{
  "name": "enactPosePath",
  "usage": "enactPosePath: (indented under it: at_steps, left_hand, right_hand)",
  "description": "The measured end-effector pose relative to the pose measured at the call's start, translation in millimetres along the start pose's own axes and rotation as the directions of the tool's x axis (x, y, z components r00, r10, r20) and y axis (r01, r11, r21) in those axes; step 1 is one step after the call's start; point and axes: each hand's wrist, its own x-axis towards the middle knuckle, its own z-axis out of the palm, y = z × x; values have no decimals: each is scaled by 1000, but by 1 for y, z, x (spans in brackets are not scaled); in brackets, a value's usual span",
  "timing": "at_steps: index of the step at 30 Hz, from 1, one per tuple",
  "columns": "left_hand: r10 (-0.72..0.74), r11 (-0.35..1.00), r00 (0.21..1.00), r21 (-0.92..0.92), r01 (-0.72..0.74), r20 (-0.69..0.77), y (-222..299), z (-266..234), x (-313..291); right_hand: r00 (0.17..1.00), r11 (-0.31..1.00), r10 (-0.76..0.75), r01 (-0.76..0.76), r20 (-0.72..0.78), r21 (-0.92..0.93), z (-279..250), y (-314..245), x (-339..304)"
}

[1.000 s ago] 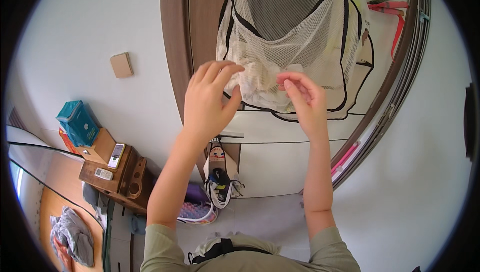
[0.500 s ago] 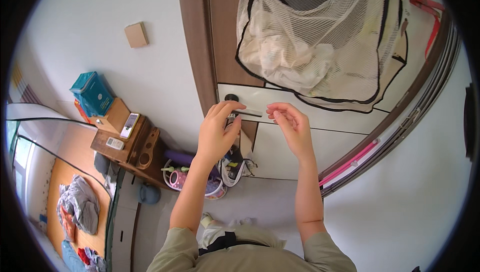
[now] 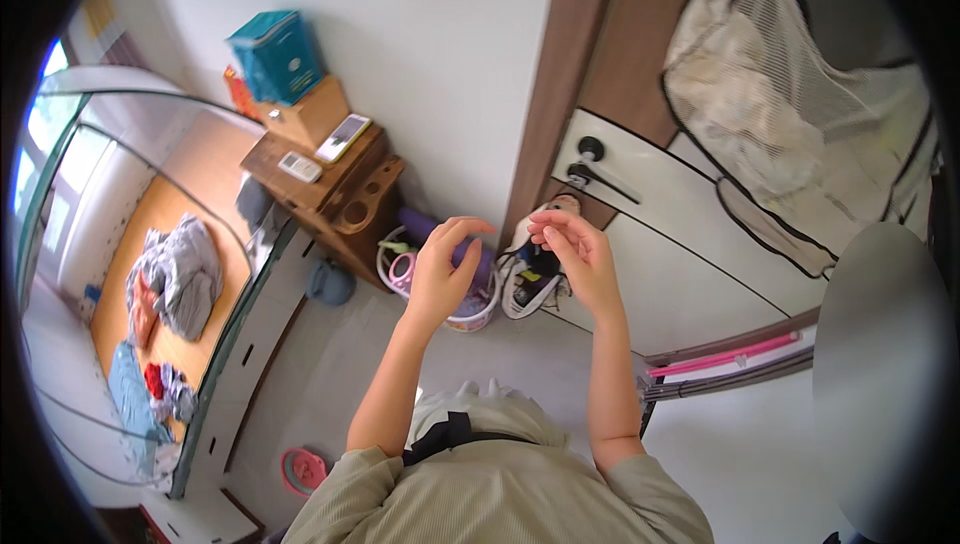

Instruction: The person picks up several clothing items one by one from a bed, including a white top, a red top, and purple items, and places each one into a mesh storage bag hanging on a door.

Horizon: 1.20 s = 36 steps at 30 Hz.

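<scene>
My left hand [image 3: 445, 269] is raised in front of me, fingers bent and thumb held away from them, with nothing in it. Opposite it, my right hand [image 3: 583, 256] is also raised. Its fingers curl loosely, the thumb sits close to them, and no object shows between. A gap separates the two hands, and neither seems to touch anything. Beyond the right hand is a white door with a black lever handle [image 3: 610, 184]. A bag with black and white parts [image 3: 535, 284] hangs below the handle. Past my left hand stands a white basket [image 3: 478, 322] holding purple and pink items.
A cream mesh bag [image 3: 750, 94] hangs on the door. A wooden cabinet [image 3: 330, 189] carries a phone [image 3: 343, 137], a remote [image 3: 300, 166] and a teal bag [image 3: 280, 56]. Grey clothes [image 3: 190, 274] lie on the bed at left. A pink basin [image 3: 303, 471] sits on the floor.
My view has turned left, so the door and mesh bag have shifted right and more of the bed and floor shows. Both hands keep nearly the same pose, slightly lower in view.
</scene>
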Motion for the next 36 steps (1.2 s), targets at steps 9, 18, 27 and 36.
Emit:
enactPosePath:
  at_steps: [9, 18, 27, 36]
  left_hand:
    - [-231, 970, 951, 27, 241, -206, -45, -135, -72]
    - [-275, 934, 812, 58, 353, -515, -61, -267, -175]
    - [-299, 860, 511, 4, 510, -806, -54, -349, -273]
    - [-247, 783, 222, -59, 619, -943, -58, -392, -335]
  right_hand:
    - [955, 996, 39, -63, 293, 71, 150, 40, 19]
    - [815, 987, 50, -127, 577, 95, 330, 47, 6]
    - [555, 989, -3, -119, 832, 83, 472, 54, -23]
    - [251, 995, -17, -94, 968, 42, 578, 63, -36]
